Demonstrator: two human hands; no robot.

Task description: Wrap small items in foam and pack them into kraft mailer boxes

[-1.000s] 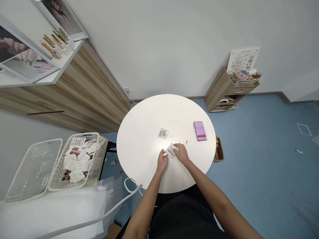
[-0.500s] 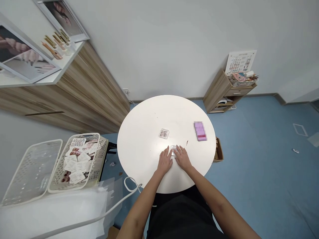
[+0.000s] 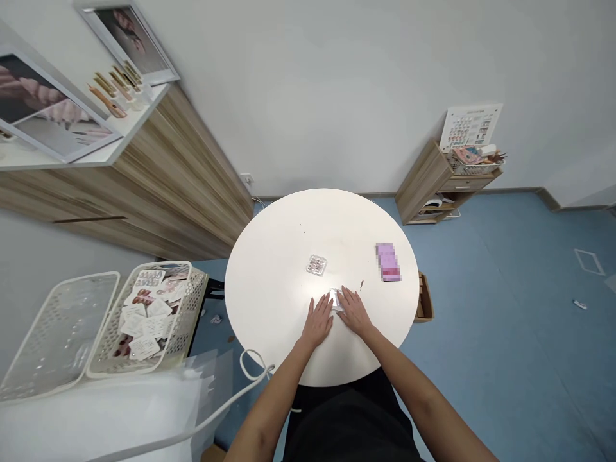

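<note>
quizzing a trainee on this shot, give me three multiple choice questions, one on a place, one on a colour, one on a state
1. Where is the pink pack?
A) in the basket
B) on the round table
C) on the floor

2. What colour is the floor?
A) blue
B) green
C) red

3. What state is the small clear pack in?
A) held up in the air
B) on the tabletop, the left hand and right hand lying flat either side of it
C) lying in the basket

Answers:
1 B, it lies on the tabletop.
2 A, blue shows around the table.
3 B, both palms are down against it.
</note>
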